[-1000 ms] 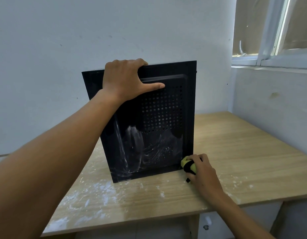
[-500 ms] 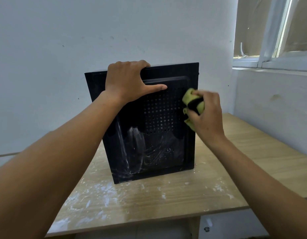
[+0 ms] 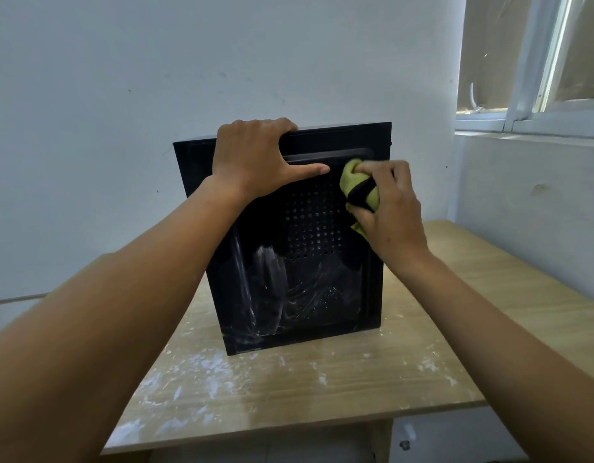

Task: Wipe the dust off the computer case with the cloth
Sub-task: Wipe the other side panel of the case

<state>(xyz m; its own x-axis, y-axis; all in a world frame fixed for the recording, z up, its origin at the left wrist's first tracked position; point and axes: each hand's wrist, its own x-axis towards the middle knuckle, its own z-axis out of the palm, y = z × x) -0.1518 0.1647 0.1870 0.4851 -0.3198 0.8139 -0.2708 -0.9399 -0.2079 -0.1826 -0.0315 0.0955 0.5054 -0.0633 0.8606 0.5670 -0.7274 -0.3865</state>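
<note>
A black computer case (image 3: 309, 289) stands upright on the wooden table (image 3: 339, 379), its vented side panel facing me. White dust smears cover the panel's lower half. My left hand (image 3: 255, 158) grips the case's top edge, thumb stretched across the panel. My right hand (image 3: 389, 208) holds a bunched yellow-green cloth (image 3: 357, 187) with a black band, pressed against the upper right part of the panel, just right of my left thumb.
White dust flecks lie on the table (image 3: 202, 372) in front of the case. A white wall stands right behind the case. A lower wall and window sill (image 3: 529, 128) rise to the right of the table.
My right hand lifted the cloth from the table at the case's lower right corner up to the panel's upper right, then slid it slightly left. My left hand stayed put.
</note>
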